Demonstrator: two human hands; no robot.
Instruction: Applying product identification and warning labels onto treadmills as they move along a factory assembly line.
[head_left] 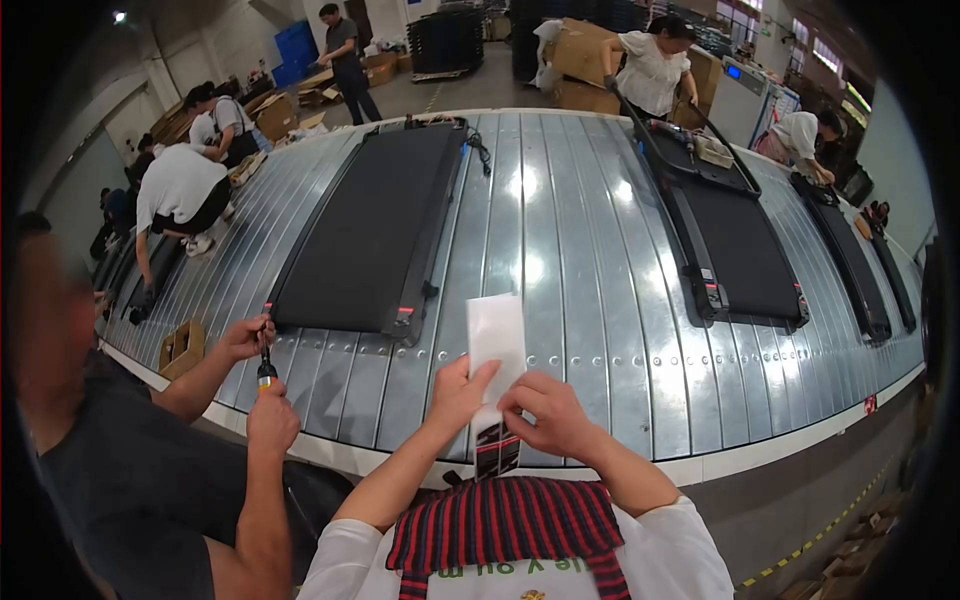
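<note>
My left hand [461, 391] grips a long white strip of labels [496, 325], thumb lying across its face. The strip stands upright in front of my chest, and its lower end carries black labels with red and white marks [497, 452]. At the strip's right edge, just above the black part, my right hand [545, 410] has its thumb and fingers pinched together on it. Whether a single label is lifted between those fingertips is too small to tell. Both hands are over the near edge of a metal slat conveyor [560, 270].
A black treadmill deck [360, 230] lies on the conveyor left of centre; another treadmill [735, 240] with a raised frame lies to the right. Close on my left, a co-worker holds a screwdriver [266, 368] at the left deck's corner. A small cardboard box [181, 350] sits beyond that person's arm.
</note>
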